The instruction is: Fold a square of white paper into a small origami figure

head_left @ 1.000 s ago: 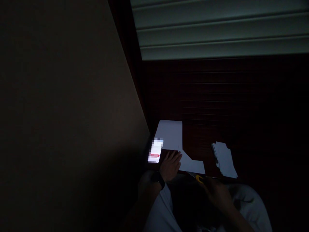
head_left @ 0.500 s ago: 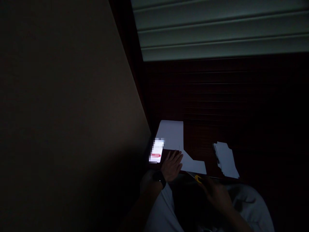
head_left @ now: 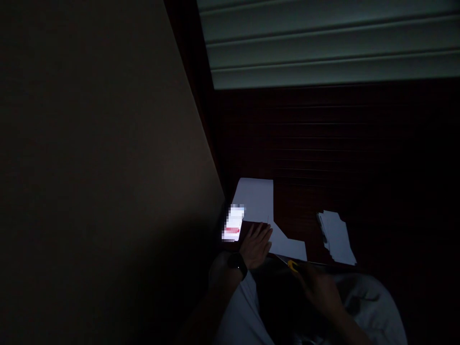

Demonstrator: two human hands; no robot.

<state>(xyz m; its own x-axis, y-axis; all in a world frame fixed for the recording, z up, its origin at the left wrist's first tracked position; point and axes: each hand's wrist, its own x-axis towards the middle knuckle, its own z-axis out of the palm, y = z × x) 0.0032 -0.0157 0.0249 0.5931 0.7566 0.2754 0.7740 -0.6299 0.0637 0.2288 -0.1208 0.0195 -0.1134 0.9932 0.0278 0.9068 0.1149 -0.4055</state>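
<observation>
My left hand (head_left: pixel 254 247), with a dark watch on its wrist, lies flat with fingers spread across the left edge of a white sheet of paper (head_left: pixel 257 196). The sheet has a cut-out shape, with a slanted edge and a strip (head_left: pixel 290 248) reaching right. Just below the strip, my right hand (head_left: pixel 319 287) is closed on a yellow and dark utility knife (head_left: pixel 293 266). Its thin blade points up and left to the paper's lower edge near my left hand. Darkness hides most of the right fingers and whether the blade touches the paper.
A lit phone (head_left: pixel 233 224), its screen blurred, lies left of the paper. Off to the right is a stack of white paper pieces (head_left: pixel 338 237) on the dark wooden surface (head_left: pixel 296 206). A wall (head_left: pixel 143 143) rises on the left; pale slats (head_left: pixel 323 52) are at the back.
My right hand and the knife have shifted slightly left. The end of the paper strip has moved a little left and down. My left hand stays nearly in place.
</observation>
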